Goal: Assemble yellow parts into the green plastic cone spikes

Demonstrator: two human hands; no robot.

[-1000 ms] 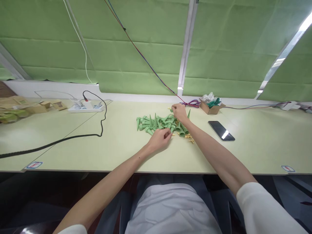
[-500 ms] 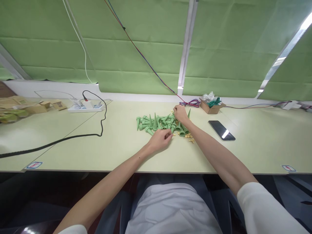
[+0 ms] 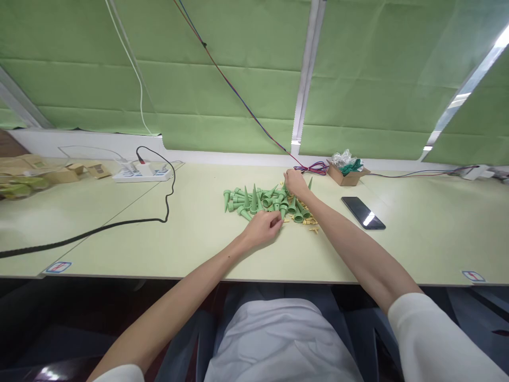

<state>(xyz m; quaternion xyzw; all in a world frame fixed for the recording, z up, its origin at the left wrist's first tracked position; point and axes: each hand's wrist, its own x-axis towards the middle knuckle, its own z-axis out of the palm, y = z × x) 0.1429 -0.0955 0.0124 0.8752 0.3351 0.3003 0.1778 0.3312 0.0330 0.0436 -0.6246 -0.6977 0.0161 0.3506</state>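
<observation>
A pile of green plastic cone-shaped spikes (image 3: 253, 200) lies on the table, some upright and others on their sides. My left hand (image 3: 262, 228) rests at the front of the pile with its fingers curled and pressed together beside a spike; what they hold, if anything, is hidden. At the back of the pile, my right hand (image 3: 296, 183) has its fingers bent down and closed, and its fingertips are too small to make out. Small yellow plastic pieces (image 3: 314, 230) are scattered around the right side of the spikes.
A black phone (image 3: 362, 213) lies to the right. Behind it stand a small cardboard box (image 3: 345, 176) with plastic wrap and a bundled red-blue cable (image 3: 316, 168). On the left are a power strip (image 3: 141, 175), a black cord (image 3: 166, 204) and cardboard pieces (image 3: 97, 170).
The view has shifted very slightly. Both hands stay at nearly the same places by the pile, and no spike has visibly been moved.
</observation>
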